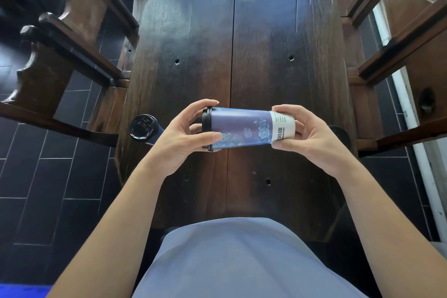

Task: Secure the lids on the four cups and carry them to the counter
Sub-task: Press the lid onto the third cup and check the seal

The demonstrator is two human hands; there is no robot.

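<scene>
Daylight is entering from the right of the frame, casting a pale sheen on the dark table [208,38] at upper centre. Wide-angle distortion is bowing the chairs [79,31] outward at the edges. Upper-left corner is blurring; the centre is staying sharp.

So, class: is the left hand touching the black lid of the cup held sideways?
Touching. The head view shows the left hand with fingers curled around the black lid.

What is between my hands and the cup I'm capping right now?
Nothing. The left hand grips the black lid end and the right hand grips the base of the sideways blue cup directly.
</scene>
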